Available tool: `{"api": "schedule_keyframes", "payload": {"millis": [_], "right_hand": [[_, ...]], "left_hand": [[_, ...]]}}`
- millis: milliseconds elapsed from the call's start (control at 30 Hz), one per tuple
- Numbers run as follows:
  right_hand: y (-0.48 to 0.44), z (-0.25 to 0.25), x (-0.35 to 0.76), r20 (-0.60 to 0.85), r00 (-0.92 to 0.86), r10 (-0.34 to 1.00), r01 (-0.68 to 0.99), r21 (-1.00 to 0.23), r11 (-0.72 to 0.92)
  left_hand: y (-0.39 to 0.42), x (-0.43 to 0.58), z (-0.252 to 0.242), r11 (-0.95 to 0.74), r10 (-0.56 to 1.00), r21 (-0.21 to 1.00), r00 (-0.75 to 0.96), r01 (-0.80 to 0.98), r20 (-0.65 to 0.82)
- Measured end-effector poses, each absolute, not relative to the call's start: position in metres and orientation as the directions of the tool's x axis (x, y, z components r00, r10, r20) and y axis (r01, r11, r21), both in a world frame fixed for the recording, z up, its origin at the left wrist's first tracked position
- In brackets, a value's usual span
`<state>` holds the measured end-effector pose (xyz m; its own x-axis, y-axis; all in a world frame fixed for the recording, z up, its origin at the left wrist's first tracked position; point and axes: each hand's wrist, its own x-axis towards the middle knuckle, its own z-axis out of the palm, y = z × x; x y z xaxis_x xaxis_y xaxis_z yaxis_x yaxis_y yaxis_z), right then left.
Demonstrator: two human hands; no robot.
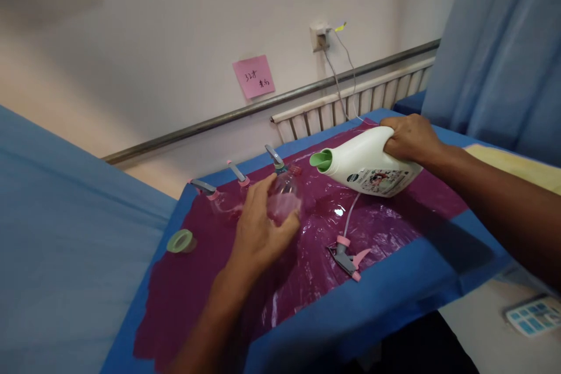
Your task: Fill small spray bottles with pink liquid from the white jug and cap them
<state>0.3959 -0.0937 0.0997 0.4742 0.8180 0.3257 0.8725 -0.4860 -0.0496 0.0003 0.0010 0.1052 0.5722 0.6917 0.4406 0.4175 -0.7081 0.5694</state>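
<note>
My right hand (409,137) grips the handle end of a white detergent jug (372,166), held tipped on its side with its green open spout (322,159) pointing left. My left hand (258,225) is wrapped round a small clear bottle (284,198) standing on the purple plastic sheet (385,222); the jug's spout is just above and right of that bottle. A loose spray trigger head (348,257) with its tube lies on the sheet in front. The green jug cap (180,241) rests at the sheet's left edge.
Two more clear spray bottles (219,196) with grey-pink triggers stand in a row behind my left hand. The table is covered in blue cloth (394,292). A radiator (363,99), wall socket with cable, pink note (253,76) and blue curtain (504,52) lie beyond.
</note>
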Motion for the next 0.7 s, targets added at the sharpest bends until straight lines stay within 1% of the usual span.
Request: {"api": "schedule_keyframes", "payload": {"millis": [100,233,367,567,700], "right_hand": [[-0.091,0.100,0.394,0.326,0.454,0.829,0.884,-0.045,-0.466],[-0.087,0.100,0.390,0.322,0.423,0.847,0.900,-0.043,-0.433],[-0.084,0.101,0.388,0.317,0.420,0.851,0.903,-0.048,-0.428],[-0.078,0.103,0.383,0.307,0.421,0.854,0.907,-0.143,-0.396],[-0.076,0.106,0.379,0.295,0.417,0.859,0.908,-0.091,-0.410]], "left_hand": [[0.008,0.005,0.118,-0.717,0.687,0.513,0.605,0.472,0.402],[0.016,0.008,0.131,-0.749,0.659,0.405,0.654,0.525,0.371],[0.024,0.006,0.138,-0.808,0.589,0.295,0.721,0.510,0.365],[0.033,0.002,0.142,-0.862,0.505,0.170,0.793,0.477,0.341],[0.035,0.001,0.146,-0.875,0.482,0.139,0.818,0.463,0.313]]}}
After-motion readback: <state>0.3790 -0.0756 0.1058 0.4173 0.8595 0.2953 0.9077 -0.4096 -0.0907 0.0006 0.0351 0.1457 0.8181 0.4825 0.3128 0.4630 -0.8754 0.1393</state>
